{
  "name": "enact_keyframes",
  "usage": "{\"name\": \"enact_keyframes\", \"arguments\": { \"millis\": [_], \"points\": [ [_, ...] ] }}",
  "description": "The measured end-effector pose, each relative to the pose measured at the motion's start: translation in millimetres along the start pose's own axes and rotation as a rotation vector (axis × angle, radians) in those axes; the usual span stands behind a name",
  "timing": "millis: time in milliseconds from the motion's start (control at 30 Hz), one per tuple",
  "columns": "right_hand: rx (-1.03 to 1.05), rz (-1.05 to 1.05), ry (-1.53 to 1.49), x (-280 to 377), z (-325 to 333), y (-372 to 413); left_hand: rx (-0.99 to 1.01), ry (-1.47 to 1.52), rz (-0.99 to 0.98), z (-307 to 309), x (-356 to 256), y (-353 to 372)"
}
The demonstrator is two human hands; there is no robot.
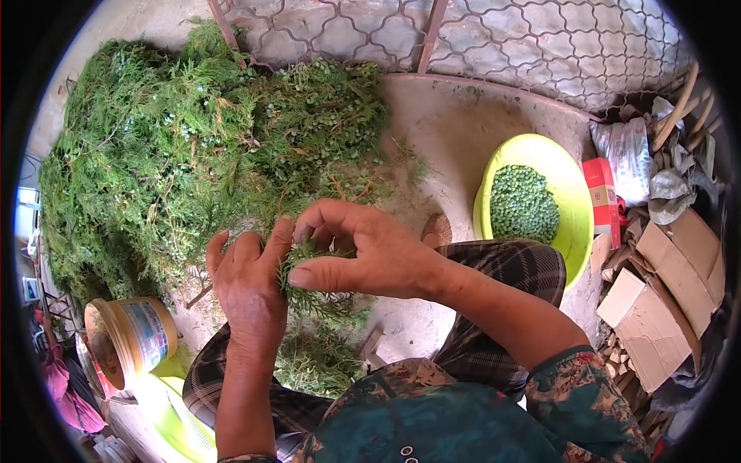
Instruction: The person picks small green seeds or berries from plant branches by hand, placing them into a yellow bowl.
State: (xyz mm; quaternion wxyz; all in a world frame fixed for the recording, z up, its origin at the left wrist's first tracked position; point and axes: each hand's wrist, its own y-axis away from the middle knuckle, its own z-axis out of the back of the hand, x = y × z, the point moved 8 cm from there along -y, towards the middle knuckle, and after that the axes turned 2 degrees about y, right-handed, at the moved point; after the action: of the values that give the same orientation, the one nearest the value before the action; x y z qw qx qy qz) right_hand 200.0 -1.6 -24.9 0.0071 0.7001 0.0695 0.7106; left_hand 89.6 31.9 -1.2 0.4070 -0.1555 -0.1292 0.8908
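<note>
A leafy evergreen sprig [324, 303] is held between my two hands above my lap. My left hand [251, 282] is closed on it, back of the hand up, its fingers partly hiding the stem. My right hand [359, 248] bends over the same sprig from the right, thumb and fingers closed on the foliage; its fingertips are partly hidden. Just beyond my hands lies a big heap of cut evergreen branches [170, 154] with small pale-green cones among the leaves. To the right, a yellow-green basin [575, 201] holds many small green cones [523, 204].
A metal lattice gate [424, 35] closes off the far side. At left stand a yellow bucket [147, 336] and a bright green plastic container [166, 405]. Flattened cardboard [652, 332], a red box [598, 197] and plastic bags [624, 158] crowd the right side.
</note>
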Motion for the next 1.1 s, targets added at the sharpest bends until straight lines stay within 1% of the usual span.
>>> {"name": "enact_keyframes", "arguments": {
  "millis": [33, 100, 133, 200, 233, 300, 533, 600, 633, 667, 700, 733, 800, 833, 867, 900, 933, 1000, 1033, 1100],
  "points": [
    [0.001, 0.0, -0.001, -0.4, -0.9, 0.0, 0.01, 0.002, 0.005, -1.2, 0.7, 0.3],
    [-0.086, 0.0, 0.168, -0.8, 2.4, 0.2, 0.007, 0.007, 0.012, -1.6, 0.0, 0.5],
    [-0.085, -0.001, 0.167, -4.1, 0.4, -0.7, 0.003, 0.013, 0.017, -1.5, 0.0, 0.6],
    [-0.201, 0.136, 0.343, -1.8, 3.5, -0.6, 0.008, 0.0, 0.015, -2.1, 0.1, 1.0],
    [-0.202, 0.136, 0.341, -4.1, 2.2, -0.6, 0.012, -0.011, 0.012, -2.2, 0.1, 1.3],
    [-0.222, 0.24, 0.377, 1.9, 0.7, 0.8, 0.011, -0.003, 0.019, -1.9, 1.1, 0.9],
    [-0.275, 0.206, 0.408, 1.8, 6.8, 1.1, -0.006, 0.013, 0.018, 3.3, 0.8, -0.1],
    [-0.317, 0.457, 0.5, 11.3, 3.8, 3.5, -0.023, -0.016, 0.017, 2.3, 10.0, 0.3],
    [-0.317, 0.461, 0.494, 12.5, 4.7, 3.0, -0.04, -0.041, 0.014, 3.7, 14.0, 0.5],
    [-0.329, 0.473, 0.404, 17.5, 10.4, 4.1, -0.042, -0.049, 0.011, 6.2, 15.2, 0.3],
    [-0.341, 0.492, 0.319, 25.2, 17.6, 5.1, -0.07, 0.017, 0.003, 11.2, 15.3, -1.0],
    [-0.342, 0.514, 0.322, 38.9, 23.1, 7.7, -0.104, 0.08, -0.005, 17.1, 14.8, -3.5],
    [-0.258, 0.106, -0.279, 24.1, 33.3, 6.0, -0.126, 0.053, 0.0, 23.5, 10.9, -6.4],
    [-0.21, 0.06, -0.502, 18.9, 31.8, 5.1, -0.172, 0.052, -0.004, 26.5, 12.5, -6.7],
    [-0.214, 0.072, -0.503, 22.2, 37.0, 7.4, -0.22, 0.053, -0.01, 28.3, 14.7, -6.4],
    [-0.171, 0.016, -0.63, 20.8, 38.6, 9.6, -0.19, 0.13, 0.097, 24.3, 33.3, -4.2],
    [-0.121, -0.04, -0.757, 20.1, 39.0, 11.5, -0.197, 0.123, 0.09, 27.2, 39.2, -0.7],
    [-0.085, -0.041, -0.777, 26.5, 41.4, 12.9, -0.209, 0.001, 0.15, 34.5, 49.8, 2.1],
    [-0.085, -0.041, -0.812, 26.4, 41.0, 12.9, -0.204, -0.005, 0.143, 35.5, 49.6, 1.3],
    [-0.077, -0.046, -0.867, 21.4, 37.4, 12.2, -0.255, -0.068, 0.124, 39.7, 43.6, 1.8]
  ]
}}
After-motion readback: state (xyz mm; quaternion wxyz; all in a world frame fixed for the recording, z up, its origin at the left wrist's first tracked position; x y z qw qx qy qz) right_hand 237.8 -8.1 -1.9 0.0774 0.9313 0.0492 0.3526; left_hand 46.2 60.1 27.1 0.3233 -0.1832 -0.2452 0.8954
